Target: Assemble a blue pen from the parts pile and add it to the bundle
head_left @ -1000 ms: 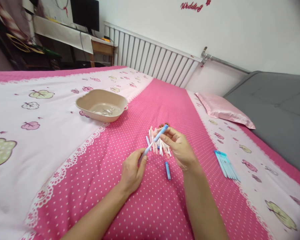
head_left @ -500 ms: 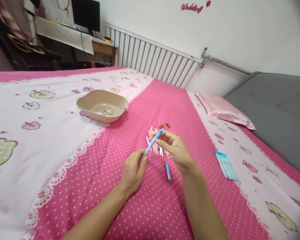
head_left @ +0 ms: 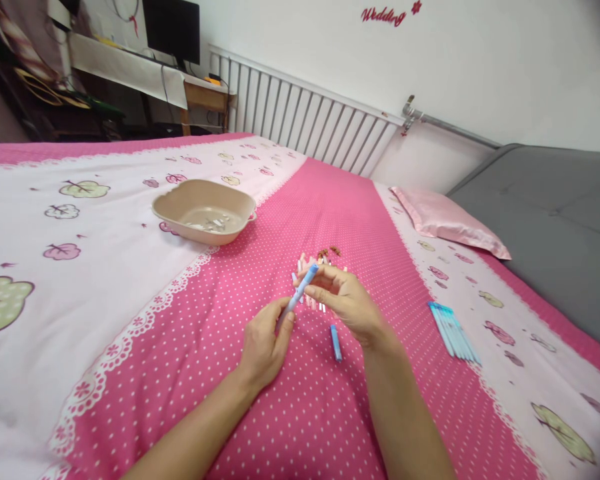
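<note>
My left hand is closed around the lower part of a light blue pen, which tilts up to the right. My right hand pinches the same pen near its darker blue upper end, with thumb and fingertips on it. Just beyond both hands lies a pile of pink, white and blue pen parts, partly hidden behind the fingers. A short blue pen piece rests on the bedspread below my right hand. Further right, several light blue pens lie side by side in a row.
A beige basin with small whitish pieces inside stands at the left on the pink dotted bedspread. Small brown objects lie behind the pile. A pink pillow rests by the grey headboard. White railings line the far side.
My right hand has moved slightly down and left along the pen. The pen's upper end now sits nearer my left hand, and the pen looks shorter. My left hand has stayed in place.
</note>
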{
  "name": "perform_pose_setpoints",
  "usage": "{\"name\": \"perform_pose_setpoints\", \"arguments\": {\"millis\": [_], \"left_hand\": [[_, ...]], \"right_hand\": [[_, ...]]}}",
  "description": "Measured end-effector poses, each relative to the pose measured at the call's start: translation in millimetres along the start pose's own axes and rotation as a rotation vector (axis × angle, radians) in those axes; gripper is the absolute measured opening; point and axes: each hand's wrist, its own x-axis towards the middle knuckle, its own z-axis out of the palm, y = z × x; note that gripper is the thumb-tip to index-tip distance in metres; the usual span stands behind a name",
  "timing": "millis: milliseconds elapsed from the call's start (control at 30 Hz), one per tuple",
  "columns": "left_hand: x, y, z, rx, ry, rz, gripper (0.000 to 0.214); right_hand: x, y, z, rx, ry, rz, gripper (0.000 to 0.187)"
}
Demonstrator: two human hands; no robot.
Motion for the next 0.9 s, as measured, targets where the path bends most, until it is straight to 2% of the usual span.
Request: {"name": "perform_pose_setpoints", "arguments": {"millis": [433, 633, 800, 900], "left_hand": [[-0.8, -0.2, -0.3, -0.026, -0.025, 0.008, 0.025], [-0.3, -1.9, 0.0, -0.018, -0.025, 0.035, 0.024], [-0.4, -1.9, 0.1, -0.001, -0.02, 0.05, 0.024], [-1.0, -1.6, 0.1, -0.018, -0.022, 0.051, 0.023]], "right_hand": [[2.6, 0.5, 5.6, 0.005, 0.02, 0.019, 0.029], [5.2, 4.4, 6.0, -0.087, 0.071, -0.02, 0.03], [5.9, 7.4, 8.5, -0.182, 0.119, -0.03, 0.039], [4.3, 6.9, 8.2, -0.179, 0.093, -0.039, 0.045]]}}
